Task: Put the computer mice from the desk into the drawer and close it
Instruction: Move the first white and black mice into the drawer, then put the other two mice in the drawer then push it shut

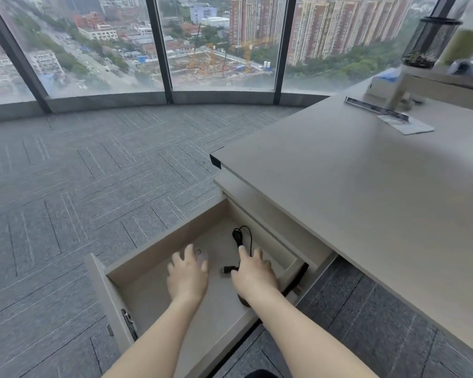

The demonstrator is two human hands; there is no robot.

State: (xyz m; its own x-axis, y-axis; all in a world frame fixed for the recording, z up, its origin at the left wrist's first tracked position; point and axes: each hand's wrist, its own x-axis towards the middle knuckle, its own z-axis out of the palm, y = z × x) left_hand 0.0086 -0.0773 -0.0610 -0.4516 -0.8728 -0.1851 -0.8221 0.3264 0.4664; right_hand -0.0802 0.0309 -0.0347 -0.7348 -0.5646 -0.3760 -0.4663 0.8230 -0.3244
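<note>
The open drawer (pixel 153 257) sticks out from under the desk (pixel 366 200). Both my hands are inside it. My left hand (pixel 187 276) has its fingers spread over a pale mouse (pixel 203 258), which rests on the drawer floor and shows only between forefinger and thumb. My right hand (pixel 254 274) is curved over a black mouse (pixel 268 265), of which only a dark edge shows. Its black cable (pixel 240 236) lies coiled just beyond my fingers. The USB plug (pixel 228 269) lies between my two hands.
The drawer front (pixel 107 304) with its metal lock stands at the lower left. A sheet of paper (pixel 407 125), a white box (pixel 379 85) and a black mesh pen holder (pixel 430 42) sit at the desk's far end. Grey carpet (pixel 93 173) runs to the windows.
</note>
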